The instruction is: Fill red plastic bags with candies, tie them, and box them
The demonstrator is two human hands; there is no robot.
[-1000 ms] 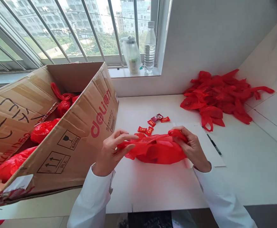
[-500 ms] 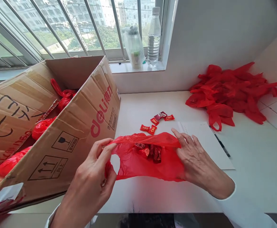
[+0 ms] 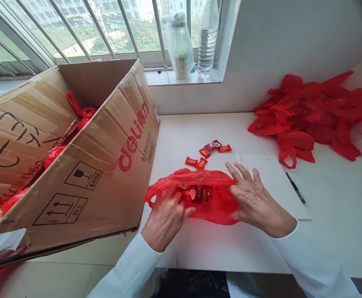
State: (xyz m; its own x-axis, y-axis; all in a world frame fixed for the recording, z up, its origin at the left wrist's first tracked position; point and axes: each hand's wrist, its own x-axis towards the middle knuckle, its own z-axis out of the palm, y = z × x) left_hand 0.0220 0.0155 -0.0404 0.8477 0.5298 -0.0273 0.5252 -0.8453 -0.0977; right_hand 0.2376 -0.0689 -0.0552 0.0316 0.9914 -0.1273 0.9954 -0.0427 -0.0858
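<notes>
A thin red plastic bag (image 3: 218, 207) lies on the white table with its mouth spread toward me. Several wrapped candies (image 3: 204, 193) in red and dark wrappers rest inside. My left hand (image 3: 166, 217) reaches into the left of the mouth, thumb apart from the fingers; its fingertips are slightly blurred and partly behind red film. At the bag's right edge is my right hand (image 3: 257, 200), touching the plastic, its fingers spread. Just beyond the bag lie loose red candies (image 3: 196, 162) and a small group with a purple-wrapped candy (image 3: 212, 145).
A tall cardboard box (image 3: 115, 165) with red bundles (image 3: 54, 155) inside stands at left. A heap of red bags (image 3: 311, 111) lies at back right. Beside my right hand are white paper (image 3: 280, 194) and a black pen (image 3: 294, 184). A water bottle (image 3: 207, 45) stands on the windowsill.
My left hand has let go of the bag's left handle and moved right, into the mouth. My right hand stays at the right edge with fingers spread wider. The view has shifted slightly.
</notes>
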